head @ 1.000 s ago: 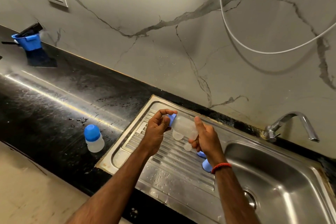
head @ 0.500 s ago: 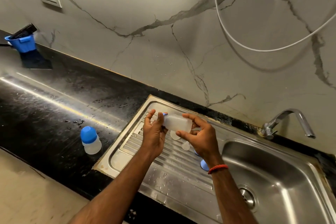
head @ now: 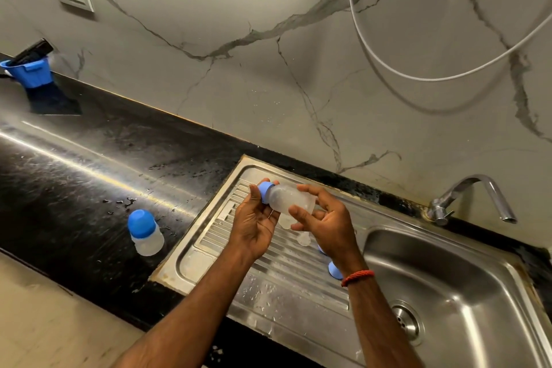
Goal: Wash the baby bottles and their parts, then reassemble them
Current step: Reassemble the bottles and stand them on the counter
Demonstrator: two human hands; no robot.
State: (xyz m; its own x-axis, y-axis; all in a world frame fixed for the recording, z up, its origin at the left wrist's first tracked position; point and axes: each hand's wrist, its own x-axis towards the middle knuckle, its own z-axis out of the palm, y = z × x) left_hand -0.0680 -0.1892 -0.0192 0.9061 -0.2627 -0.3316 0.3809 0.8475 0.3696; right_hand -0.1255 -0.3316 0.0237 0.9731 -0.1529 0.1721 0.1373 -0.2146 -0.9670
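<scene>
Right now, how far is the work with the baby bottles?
Done, it seems: one capped bottle stands on the counter. In hand: the left hand grips the blue ring of a second bottle, which the right hand holds on its side over the drainboard. Left: clear parts and blue parts lie loose on the drainboard, not yet fitted.

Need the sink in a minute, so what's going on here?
A person holds a baby bottle sideways over the drainboard, apparently fitting its top. The left hand pinches the blue collar at its neck; the right hand grips the clear body. A capped bottle stands on the black counter beside the sink. A clear teat and a blue piece lie on the drainboard beneath the hands. No water runs from the tap.
</scene>
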